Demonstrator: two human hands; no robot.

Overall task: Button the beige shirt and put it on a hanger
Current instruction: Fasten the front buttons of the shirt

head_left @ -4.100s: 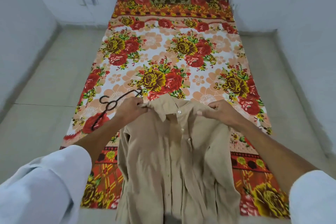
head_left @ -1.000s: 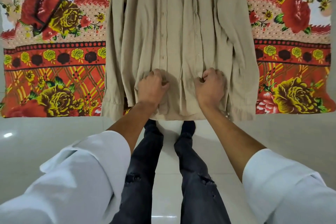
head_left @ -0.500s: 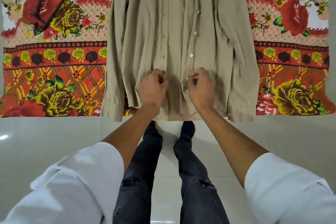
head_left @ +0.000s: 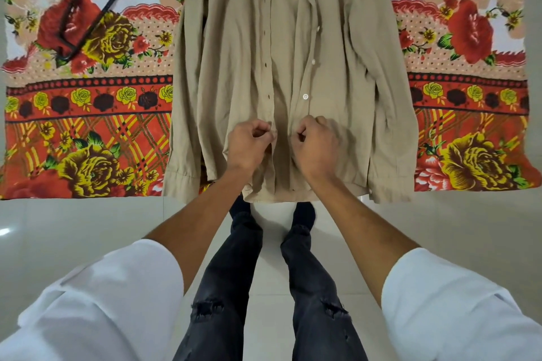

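Both hands are low on the beige shirt (head_left: 234, 53), which is spread flat beneath them. Left hand (head_left: 249, 145) pinches the buttonhole edge, right hand (head_left: 315, 146) pinches the button edge, possibly on a button. The hanger (head_left: 88, 6) lies well beyond the left hand.

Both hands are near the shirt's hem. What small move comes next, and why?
Probably draw the edges together and push the lowest button through its hole: the left hand and right hand each pinch a front edge of the beige shirt; the buttons above are undone.
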